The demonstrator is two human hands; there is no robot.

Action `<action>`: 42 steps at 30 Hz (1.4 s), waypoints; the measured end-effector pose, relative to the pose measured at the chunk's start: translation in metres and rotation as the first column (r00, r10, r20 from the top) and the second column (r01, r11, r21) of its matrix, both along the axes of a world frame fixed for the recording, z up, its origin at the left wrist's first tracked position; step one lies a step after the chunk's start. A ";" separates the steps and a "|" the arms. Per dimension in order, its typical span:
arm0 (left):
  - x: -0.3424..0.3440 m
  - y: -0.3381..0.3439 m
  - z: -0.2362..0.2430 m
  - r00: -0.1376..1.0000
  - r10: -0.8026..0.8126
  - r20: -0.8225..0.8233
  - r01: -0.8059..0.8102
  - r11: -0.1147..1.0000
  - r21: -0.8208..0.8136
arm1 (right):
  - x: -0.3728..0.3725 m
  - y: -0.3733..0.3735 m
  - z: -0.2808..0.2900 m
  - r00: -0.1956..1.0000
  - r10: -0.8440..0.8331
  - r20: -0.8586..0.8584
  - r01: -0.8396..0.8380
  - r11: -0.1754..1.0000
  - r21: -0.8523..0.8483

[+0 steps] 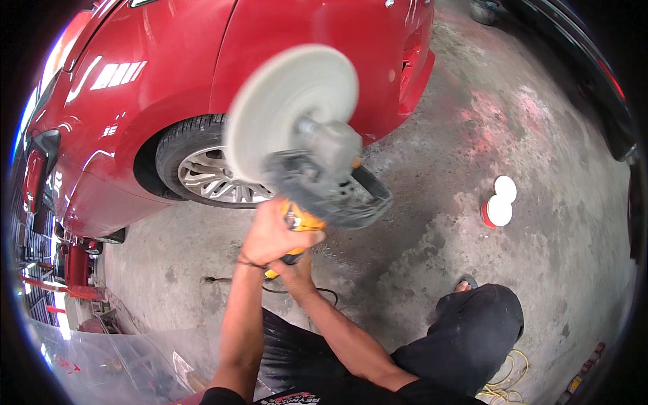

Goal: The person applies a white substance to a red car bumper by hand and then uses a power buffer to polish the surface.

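I hold a yellow and black polisher (pixel 305 223) raised in front of the red car (pixel 290 30), its large white pad (pixel 270 101) facing up and slightly blurred. My left hand (pixel 270 236) wraps around the tool's yellow body. Just below it, my right hand (pixel 294 271) grips the lower handle, its fingers partly hidden by my left hand. A black guard or handle loop (pixel 364 199) sits under the pad. Behind the pad is the car's wheel (pixel 202 177) with silver spokes; whether the pad touches the car, I cannot tell.
A red container (pixel 486 217) with white round pads (pixel 502 209) stands on the stained concrete floor (pixel 439 250) at the right. A yellow cord (pixel 511 370) lies by my bent leg (pixel 472 331). Another dark vehicle (pixel 580 81) is at the upper right, and red workshop equipment (pixel 81 266) at the left.
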State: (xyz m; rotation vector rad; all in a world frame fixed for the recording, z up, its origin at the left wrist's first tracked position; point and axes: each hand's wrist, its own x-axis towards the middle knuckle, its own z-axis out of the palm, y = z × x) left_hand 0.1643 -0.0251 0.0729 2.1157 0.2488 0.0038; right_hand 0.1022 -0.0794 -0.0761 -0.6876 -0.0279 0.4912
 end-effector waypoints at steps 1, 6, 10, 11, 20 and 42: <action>-0.005 0.001 0.014 0.992 -0.019 0.128 0.021 1.000 -0.013 | 0.006 0.002 0.006 0.993 -0.008 0.121 0.016 0.998 -0.067; -0.005 -0.023 0.013 0.920 0.267 0.288 -0.237 0.962 -0.138 | 0.046 -0.021 0.033 0.957 -0.076 0.279 0.143 0.963 -0.228; 0.024 -0.054 -0.012 0.890 0.253 0.378 -0.210 0.966 -0.153 | 0.070 -0.065 0.015 0.943 -0.095 0.319 0.182 0.949 -0.257; 0.035 -0.067 -0.020 0.901 0.235 0.366 -0.175 0.966 -0.189 | 0.076 -0.080 0.004 0.960 -0.115 0.256 0.185 0.946 -0.267; 0.122 -0.159 -0.021 0.911 0.238 0.336 -0.223 0.971 -0.084 | 0.151 -0.188 0.017 0.977 -0.135 0.163 0.177 0.944 -0.280; 0.223 -0.279 0.035 0.480 0.750 0.455 -0.358 0.641 -0.679 | 0.321 -0.334 0.113 0.645 0.285 0.709 0.386 0.680 -0.624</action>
